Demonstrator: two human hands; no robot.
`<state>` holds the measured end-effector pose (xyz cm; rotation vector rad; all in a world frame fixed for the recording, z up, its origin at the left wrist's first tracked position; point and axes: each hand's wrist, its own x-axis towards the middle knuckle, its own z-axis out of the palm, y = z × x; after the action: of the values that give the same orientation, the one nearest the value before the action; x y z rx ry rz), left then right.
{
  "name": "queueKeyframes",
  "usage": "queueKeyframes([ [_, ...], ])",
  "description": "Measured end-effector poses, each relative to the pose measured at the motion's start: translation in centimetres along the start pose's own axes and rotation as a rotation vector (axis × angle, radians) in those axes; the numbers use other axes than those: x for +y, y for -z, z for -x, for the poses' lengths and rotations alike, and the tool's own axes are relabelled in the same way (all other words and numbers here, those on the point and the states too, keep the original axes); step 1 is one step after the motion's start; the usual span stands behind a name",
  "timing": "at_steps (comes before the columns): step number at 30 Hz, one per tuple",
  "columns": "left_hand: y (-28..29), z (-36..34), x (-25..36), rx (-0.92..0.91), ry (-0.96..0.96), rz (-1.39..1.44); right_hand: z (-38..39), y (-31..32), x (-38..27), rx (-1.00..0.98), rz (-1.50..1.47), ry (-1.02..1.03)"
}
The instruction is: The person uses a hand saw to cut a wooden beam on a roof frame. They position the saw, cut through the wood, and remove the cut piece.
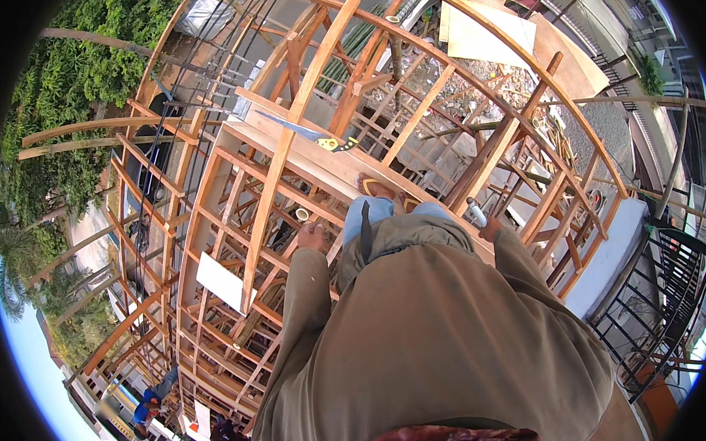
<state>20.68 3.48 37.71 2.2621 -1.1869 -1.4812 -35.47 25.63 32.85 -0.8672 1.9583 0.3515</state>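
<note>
1. Timber framework (419, 115) spreads all round the left grip (312, 236) and right grip (491, 229), with open gaps below.
2. A plank walkway (331, 165) runs ahead of both grips, sandalled feet (379, 189) on it.
3. Plywood sheets (490, 29) lie well ahead of the right grip.
4. A long beam (271, 188) slants between the left grip and a white panel (224, 283).
5. A handsaw (318, 135) rests ahead of the left grip; its yellow handle's dark marks are too small to tell.
6. The right grip looks clamped on a pale object (475, 213), jutting forward-left.
7. The left grip's fingers curl near a pale ring (302, 214); whether they're clamped on anything, I can't tell.
</note>
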Motion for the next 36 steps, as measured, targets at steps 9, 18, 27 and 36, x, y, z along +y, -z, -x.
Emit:
queueKeyframes([
  [9,-3.2,5.0,-10.7,-0.063,0.116,-0.11,-3.0,1.7,7.7,-0.091,0.186,0.111],
  [18,-6.1,11.4,-14.8,-0.054,0.185,-0.065,0.4,7.0,4.1,0.021,0.068,0.251],
  [27,-7.5,13.7,-10.6,0.21,0.179,-0.205,-0.4,8.8,3.0,-0.094,0.294,0.181],
  [36,-2.8,9.9,-5.0,0.154,0.16,-0.156,-4.3,6.3,2.5,-0.094,0.14,0.13],
])
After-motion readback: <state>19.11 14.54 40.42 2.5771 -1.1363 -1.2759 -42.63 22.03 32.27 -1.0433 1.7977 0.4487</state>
